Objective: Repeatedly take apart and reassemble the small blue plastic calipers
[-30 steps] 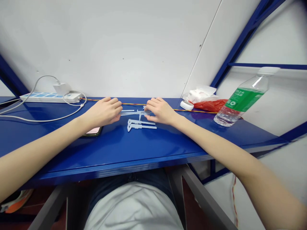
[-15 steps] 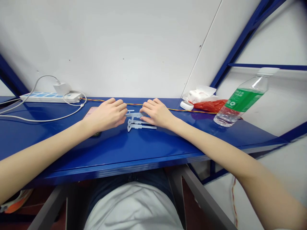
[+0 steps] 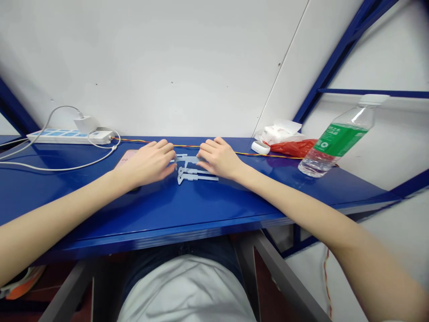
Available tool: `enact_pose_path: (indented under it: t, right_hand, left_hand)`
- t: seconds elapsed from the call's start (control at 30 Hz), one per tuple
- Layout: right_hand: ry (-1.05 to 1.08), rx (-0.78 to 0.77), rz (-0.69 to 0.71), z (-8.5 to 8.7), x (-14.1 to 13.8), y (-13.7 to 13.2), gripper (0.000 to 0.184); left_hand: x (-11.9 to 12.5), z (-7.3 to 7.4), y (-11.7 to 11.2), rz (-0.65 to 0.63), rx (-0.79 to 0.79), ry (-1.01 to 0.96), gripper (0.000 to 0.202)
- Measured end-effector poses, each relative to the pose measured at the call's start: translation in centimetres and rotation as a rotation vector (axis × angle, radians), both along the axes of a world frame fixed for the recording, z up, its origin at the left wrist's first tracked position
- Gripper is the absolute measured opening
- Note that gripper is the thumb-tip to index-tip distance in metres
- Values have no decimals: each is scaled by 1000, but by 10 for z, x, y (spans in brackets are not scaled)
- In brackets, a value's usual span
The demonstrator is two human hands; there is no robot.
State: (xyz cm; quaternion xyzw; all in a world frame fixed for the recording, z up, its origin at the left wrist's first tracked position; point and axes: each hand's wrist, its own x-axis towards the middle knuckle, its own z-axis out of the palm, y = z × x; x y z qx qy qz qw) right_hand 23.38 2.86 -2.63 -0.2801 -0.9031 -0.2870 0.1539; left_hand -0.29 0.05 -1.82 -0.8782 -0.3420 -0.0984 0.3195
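Pale blue plastic caliper-shaped pieces lie flat on the blue metal tabletop (image 3: 214,210). One pale caliper piece (image 3: 187,159) sits between my hands, its ends partly hidden by my fingers. Just in front of it lies a pair of similar pieces (image 3: 197,175), close together and uncovered. My left hand (image 3: 149,163) rests at the piece's left end, fingers curled, and my right hand (image 3: 217,158) rests at its right side. I cannot tell whether either hand grips it. A phone (image 3: 124,157) lies partly under my left wrist.
A thin orange-and-yellow wire (image 3: 187,146) runs along the table's back edge. A white power strip (image 3: 69,137) with a charger (image 3: 85,124) stands back left. At back right are a small white round device (image 3: 260,147), white tissues (image 3: 279,133), a red bag (image 3: 293,148) and a green-labelled water bottle (image 3: 337,143).
Since a second ago, both hands have moved inward and closer together over the upper piece, covering more of it. My left forearm now lies across the phone's middle.
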Motion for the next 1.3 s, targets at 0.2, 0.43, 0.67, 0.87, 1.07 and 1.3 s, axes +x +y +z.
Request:
enact_pose_path:
  t: [0.2,0.43,0.67,0.87,1.07,1.3]
  right_hand:
    - [-16,6,36,1,-6,-6,29]
    - [-15,68,67,-1,-8,-6,30]
    - [-44,264,171,-7,-10,-4,30]
    - [-50,358,208,-8,-13,-7,31]
    - [-38,273,166,-7,-11,-5,28]
    - [58,183,55,-4,1,4,28]
  left_hand:
    - [10,-4,-9,-64,4,1,30]
    - [11,-2,-9,68,-7,-89,23]
    - [18,-3,-11,115,-191,-248,7]
    - [23,0,-14,208,-230,-264,3]
    - [17,0,-12,195,-215,-229,20]
    - [-4,-3,2,186,-108,-238,20]
